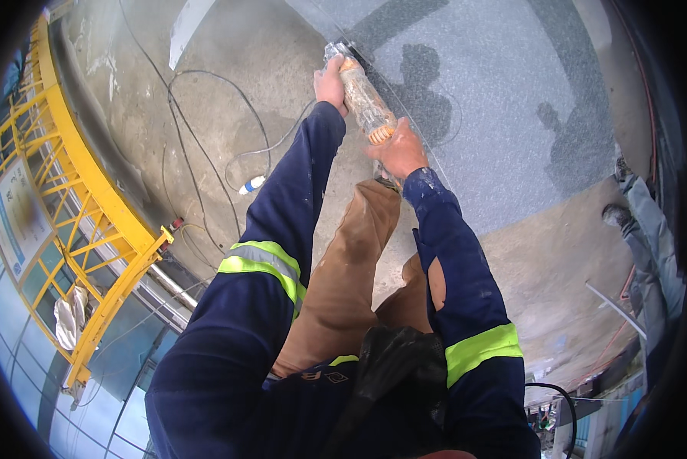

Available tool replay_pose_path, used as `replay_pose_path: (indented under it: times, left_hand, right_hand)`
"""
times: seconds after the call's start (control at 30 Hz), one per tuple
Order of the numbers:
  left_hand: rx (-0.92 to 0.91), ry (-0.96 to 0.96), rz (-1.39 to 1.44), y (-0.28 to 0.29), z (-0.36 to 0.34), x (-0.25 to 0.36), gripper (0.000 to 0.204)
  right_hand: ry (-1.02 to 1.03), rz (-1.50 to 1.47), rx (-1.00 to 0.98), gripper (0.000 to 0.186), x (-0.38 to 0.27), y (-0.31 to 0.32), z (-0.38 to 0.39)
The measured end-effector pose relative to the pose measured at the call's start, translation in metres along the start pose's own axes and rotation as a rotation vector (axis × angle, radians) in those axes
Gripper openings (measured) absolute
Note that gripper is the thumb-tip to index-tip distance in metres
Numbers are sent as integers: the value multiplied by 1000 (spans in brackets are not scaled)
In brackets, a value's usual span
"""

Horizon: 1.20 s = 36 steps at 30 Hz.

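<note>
An angle grinder [366, 99] with an orange body, wrapped in dusty clear plastic, is held in both my hands at the edge of a grey speckled surface [504, 115]. My left hand [331, 86] is closed round its front part, close to the head. Lower down, my right hand [401, 148] grips the rear end, by the orange vents. The disc is mostly hidden at the dark far end of the tool, next to the speckled surface's edge. My right knee and boot are just below the grinder.
To the left stands a yellow metal barrier [91, 199] with a sign [20, 218]. A dark cable [176, 99] loops across the concrete floor [290, 46], where a blue and white plug [251, 184] lies. Another person's grey-clad legs [649, 245] show at the right rim, near a pale rod [616, 308].
</note>
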State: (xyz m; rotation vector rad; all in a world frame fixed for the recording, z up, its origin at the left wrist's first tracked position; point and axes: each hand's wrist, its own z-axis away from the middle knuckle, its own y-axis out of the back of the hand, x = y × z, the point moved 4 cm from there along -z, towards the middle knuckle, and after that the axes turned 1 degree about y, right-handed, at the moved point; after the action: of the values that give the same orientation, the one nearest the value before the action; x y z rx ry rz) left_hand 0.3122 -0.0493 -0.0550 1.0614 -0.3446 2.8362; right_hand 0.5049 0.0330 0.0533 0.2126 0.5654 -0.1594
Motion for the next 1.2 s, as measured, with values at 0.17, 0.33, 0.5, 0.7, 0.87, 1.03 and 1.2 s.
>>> replay_pose_path:
  times: [0.17, 0.33, 0.5, 0.7, 0.87, 1.03, 1.2]
  left_hand:
    - [42, -8, -58, -2, 10, -4, 46]
    - [65, -13, -87, -7, 24, -6, 43]
    - [74, -55, -92, -11, 28, -3, 42]
    - [44, -61, -60, -7, 24, -9, 43]
    - [-29, -51, 49, 0, 19, -15, 60]
    - [-31, -47, 47, 1, 21, -18, 64]
    - [73, -64, -52, -4, 26, -17, 42]
  right_hand:
    - [28, 27, 24, 73, 10, -2, 5]
    - [18, 10, 13, 74, 14, -1, 13]
    - [47, 71, 43, 74, 13, 0, 14]
    - [-9, -21, -35, 78, 22, 0, 12]
    - [64, 30, 55, 76, 27, -3, 12]
    - [8, -20, -24, 78, 27, 3, 19]
    - [-24, -58, -55, 76, 19, 8, 25]
